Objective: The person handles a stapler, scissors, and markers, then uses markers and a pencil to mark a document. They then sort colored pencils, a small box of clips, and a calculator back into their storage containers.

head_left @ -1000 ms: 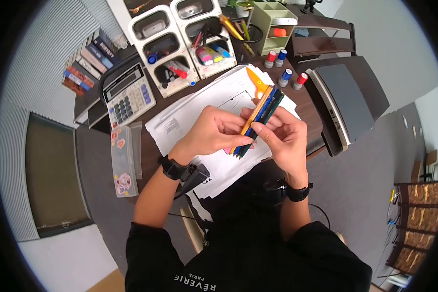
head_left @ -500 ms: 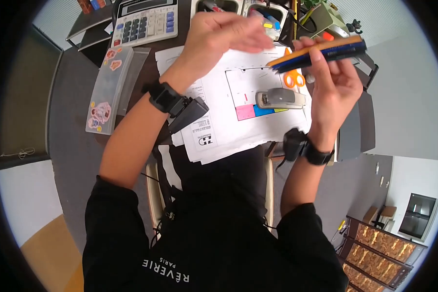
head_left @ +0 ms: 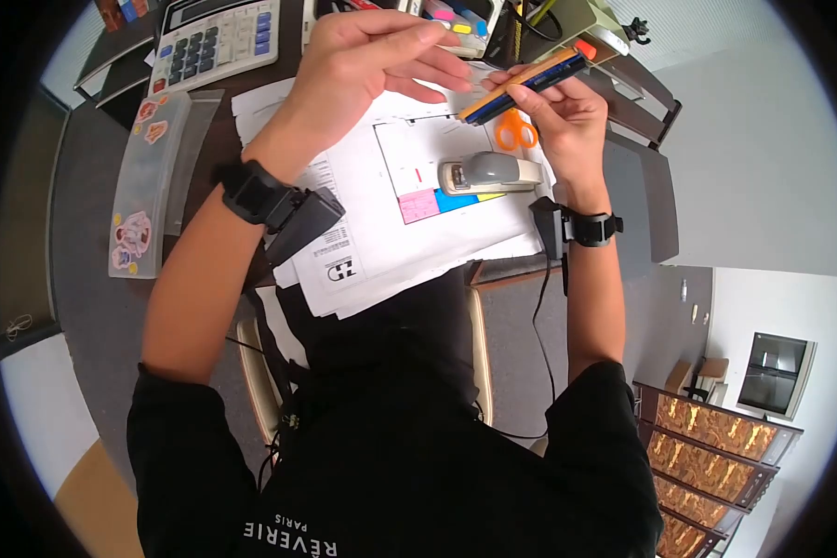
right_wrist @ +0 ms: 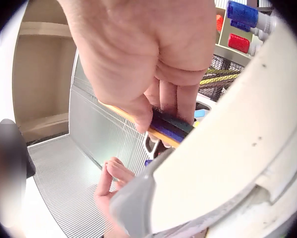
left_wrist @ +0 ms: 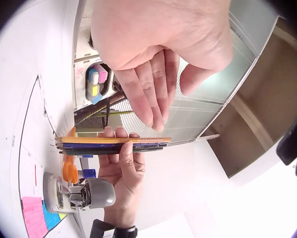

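A bundle of several pencils [head_left: 523,86], yellow, blue and dark, lies across my right hand [head_left: 572,126], pinched between thumb and fingers. The left wrist view shows the same pencils [left_wrist: 113,145] side by side, with the right thumb over them. My left hand [head_left: 363,74] hangs in the air left of the bundle, fingers extended and apart from it, holding nothing. Below the bundle, a grey and white stapler [head_left: 491,174] rests on the printed papers [head_left: 391,251]. Orange-handled scissors [head_left: 515,132] lie just above the stapler, partly under the pencils and right hand.
A calculator [head_left: 216,45] and a clear case with stickers [head_left: 149,186] are on the left. White organizer bins hold highlighters [head_left: 465,20] at the back. A green holder [head_left: 581,26] stands at the back right, near a dark chair [head_left: 656,102].
The left hand has let go of the pencils and moved away to the left. The right hand keeps the bundle, now tilted more level. The view has shifted, and the stapler shows.
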Tool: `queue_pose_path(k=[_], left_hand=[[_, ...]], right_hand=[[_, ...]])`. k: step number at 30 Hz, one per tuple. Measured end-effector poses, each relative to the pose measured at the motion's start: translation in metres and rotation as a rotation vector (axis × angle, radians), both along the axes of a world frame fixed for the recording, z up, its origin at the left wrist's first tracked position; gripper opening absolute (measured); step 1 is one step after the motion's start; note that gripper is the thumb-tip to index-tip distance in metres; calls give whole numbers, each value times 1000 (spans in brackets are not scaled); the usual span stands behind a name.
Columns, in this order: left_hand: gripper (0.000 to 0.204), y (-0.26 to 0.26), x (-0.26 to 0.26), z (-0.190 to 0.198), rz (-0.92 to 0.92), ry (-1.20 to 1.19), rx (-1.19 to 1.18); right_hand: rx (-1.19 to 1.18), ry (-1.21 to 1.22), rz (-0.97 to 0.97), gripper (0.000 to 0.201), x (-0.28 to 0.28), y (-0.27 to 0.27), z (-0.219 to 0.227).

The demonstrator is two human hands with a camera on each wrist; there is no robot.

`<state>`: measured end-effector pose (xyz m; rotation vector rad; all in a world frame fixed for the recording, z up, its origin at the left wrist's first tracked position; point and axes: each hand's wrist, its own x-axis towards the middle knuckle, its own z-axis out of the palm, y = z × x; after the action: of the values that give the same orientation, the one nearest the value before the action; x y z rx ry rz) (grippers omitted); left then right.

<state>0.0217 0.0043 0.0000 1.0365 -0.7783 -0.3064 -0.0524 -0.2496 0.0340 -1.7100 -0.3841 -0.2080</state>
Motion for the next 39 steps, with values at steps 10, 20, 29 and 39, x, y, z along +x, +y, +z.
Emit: queue_pose_path(k=[10,20,29,39], left_hand=[[36,0,0,1,-20,-18,-5],[34,-1,3,-2,-40,-17,4],[32,-3,0,1,-24,30,6],[30,-14,-11,6,9,-21,162]], right_hand=[[-36,-48,29,19,5,-3,-6],[-121,-98,61,21,8,-1,-3],[-42,-96,4,20,8,-5,-11],[248,92,-184,22,-22,23,35]])
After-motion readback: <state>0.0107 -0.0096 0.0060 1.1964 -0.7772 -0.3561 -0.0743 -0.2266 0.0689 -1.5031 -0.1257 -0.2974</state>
